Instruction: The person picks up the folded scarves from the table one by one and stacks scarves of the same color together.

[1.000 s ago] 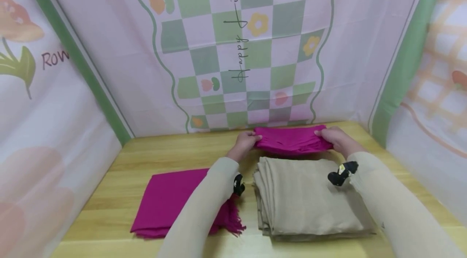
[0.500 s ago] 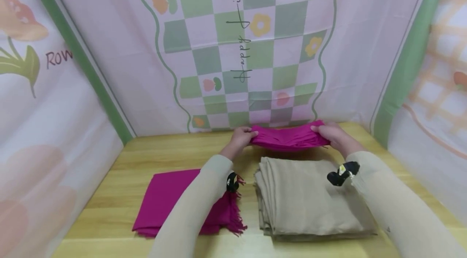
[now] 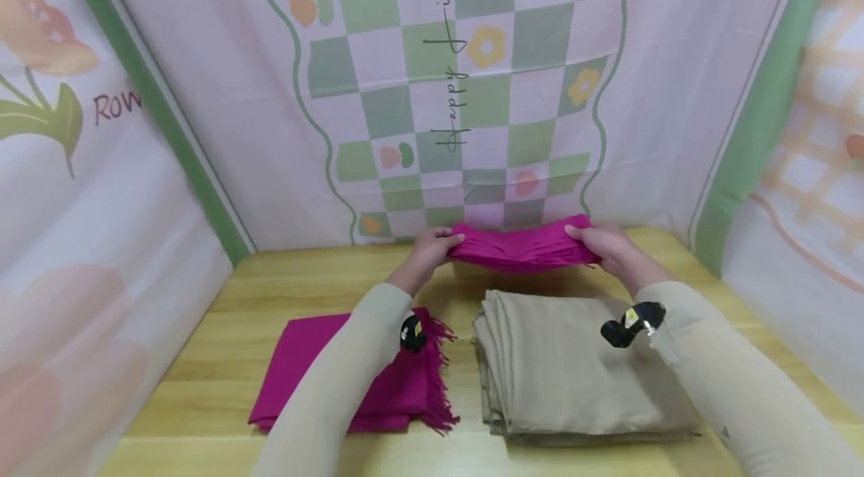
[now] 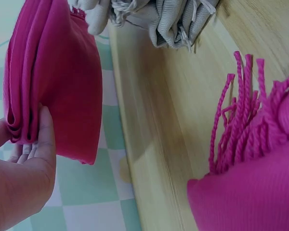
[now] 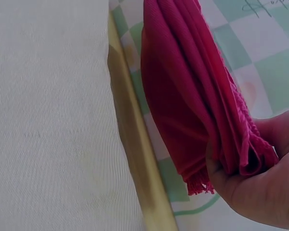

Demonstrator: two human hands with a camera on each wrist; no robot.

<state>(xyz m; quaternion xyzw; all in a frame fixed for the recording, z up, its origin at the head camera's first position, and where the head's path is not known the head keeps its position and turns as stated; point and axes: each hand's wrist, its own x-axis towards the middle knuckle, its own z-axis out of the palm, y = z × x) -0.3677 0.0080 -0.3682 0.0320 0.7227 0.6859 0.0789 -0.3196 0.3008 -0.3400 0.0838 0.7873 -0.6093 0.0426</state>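
Both hands hold a folded magenta scarf (image 3: pixel 520 246) up off the table near its back edge. My left hand (image 3: pixel 429 252) pinches its left end; in the left wrist view the thumb and fingers close around the stacked layers. At the other end my right hand (image 3: pixel 607 246) grips the scarf, and the right wrist view shows fringe (image 5: pixel 200 182) hanging from a corner. A second folded magenta scarf (image 3: pixel 385 394), fringed on its right side, lies on the table, partly hidden by my left forearm. Below the held scarf lies a folded beige cloth (image 3: pixel 580 364).
The wooden table (image 3: pixel 324 282) ends at a checkered fabric backdrop (image 3: pixel 472 109). Printed fabric walls stand at the left and right. Wood shows between the magenta scarf and the beige cloth. Dark devices (image 3: pixel 633 322) sit on both wrists.
Both hands have shifted left and slightly upward with the held scarf. The beige cloth and the scarf on the table stay in place; the left forearm uncovers more fringe.
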